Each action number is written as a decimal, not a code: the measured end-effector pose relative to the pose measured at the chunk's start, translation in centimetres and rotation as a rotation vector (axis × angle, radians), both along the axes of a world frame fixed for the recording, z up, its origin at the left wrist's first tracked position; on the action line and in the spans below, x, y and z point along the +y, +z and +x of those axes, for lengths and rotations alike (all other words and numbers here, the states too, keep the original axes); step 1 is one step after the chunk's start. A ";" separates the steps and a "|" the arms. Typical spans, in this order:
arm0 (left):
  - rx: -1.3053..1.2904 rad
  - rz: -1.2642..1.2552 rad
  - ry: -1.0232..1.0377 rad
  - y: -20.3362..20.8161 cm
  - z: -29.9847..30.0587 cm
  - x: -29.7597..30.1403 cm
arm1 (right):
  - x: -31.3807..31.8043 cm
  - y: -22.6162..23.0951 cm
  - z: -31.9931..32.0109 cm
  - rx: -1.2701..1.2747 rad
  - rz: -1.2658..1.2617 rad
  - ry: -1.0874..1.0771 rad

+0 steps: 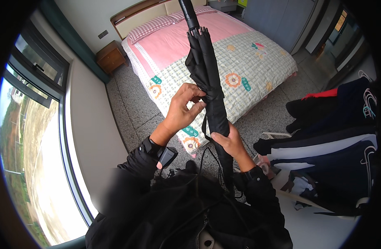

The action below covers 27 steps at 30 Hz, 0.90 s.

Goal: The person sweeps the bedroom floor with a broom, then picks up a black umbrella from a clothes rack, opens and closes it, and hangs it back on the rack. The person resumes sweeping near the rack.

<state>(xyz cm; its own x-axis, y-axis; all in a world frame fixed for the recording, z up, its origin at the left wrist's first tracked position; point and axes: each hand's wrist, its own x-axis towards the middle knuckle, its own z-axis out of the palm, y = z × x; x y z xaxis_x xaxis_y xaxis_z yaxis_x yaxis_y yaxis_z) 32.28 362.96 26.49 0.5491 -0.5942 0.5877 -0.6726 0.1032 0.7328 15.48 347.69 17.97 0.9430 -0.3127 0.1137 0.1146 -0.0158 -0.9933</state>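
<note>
A long black umbrella [216, 111], folded and wrapped, slants in front of my body with its dark handle [188, 15] pointing up and away. Around its lower part my right hand [232, 145] is closed, the thumb lying across the black fabric. My left hand [183, 108] pinches at the umbrella's left side about halfway up, where a band crosses the cloth; exactly what lies between the fingertips is hidden. A thin black loop [204, 128] hangs from the fabric just above my right hand. Near the handle the rib tips [198, 31] stick out in a ring.
Beyond the umbrella stands a bed with a pink and checked quilt [256, 62]. A wooden nightstand [110, 57] is at its far left. A window [49, 83] lines the left wall. Clothes on hangers [331, 120] crowd the right side. Speckled floor [126, 103] surrounds the bed.
</note>
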 end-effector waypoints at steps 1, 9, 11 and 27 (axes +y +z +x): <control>-0.002 0.007 -0.001 -0.2 -0.1 0.2 | 0.0 -0.2 0.0 0.014 -0.020 -0.015; -0.217 0.001 0.116 -1.2 0.4 -0.1 | 0.3 -0.7 0.1 0.062 -0.105 -0.070; -0.274 0.004 0.138 -1.1 0.5 0.0 | 0.5 -0.7 0.0 0.079 -0.126 -0.083; -0.290 0.218 0.304 -0.1 -2.6 -0.5 | 2.2 -0.9 -0.1 0.224 -0.561 -0.236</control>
<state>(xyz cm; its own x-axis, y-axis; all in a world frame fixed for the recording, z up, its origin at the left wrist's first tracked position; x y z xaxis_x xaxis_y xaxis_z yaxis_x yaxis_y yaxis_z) 29.71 362.46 26.39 0.5493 -0.5584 0.6216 -0.8283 -0.2660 0.4931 15.41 349.85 17.09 0.8758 -0.4652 0.1286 -0.1649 -0.5386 -0.8263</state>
